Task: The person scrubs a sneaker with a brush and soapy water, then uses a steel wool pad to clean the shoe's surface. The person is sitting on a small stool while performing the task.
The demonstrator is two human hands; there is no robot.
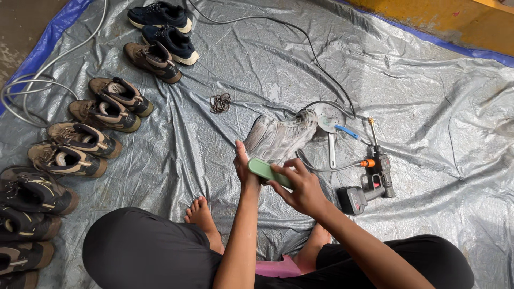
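The right hand (pixel 302 187) grips a pale green plastic scrub brush (pixel 267 172), fingers wrapped over its back. The left hand (pixel 242 163) reaches into a soapy grey high-top shoe (pixel 281 138) held just above the wet grey tarpaulin (pixel 428 107); its fingers are mostly hidden, probably grasping the shoe. A cordless spray gun with an orange collar (pixel 369 184) lies just beside it, and brown boots (pixel 88 126) line the left.

A tarp (pixel 257 69) covers the floor. Down its left side runs a row of shoes (pixel 101 115). At the centre, a wet shoe (pixel 278 138) sits over the left hand (pixel 242 160); the right hand (pixel 302 187) holds a brush (pixel 266 171) against it. To the right lies a spray gun (pixel 369 184) — behind it, a small bundle of laces (pixel 220 103).
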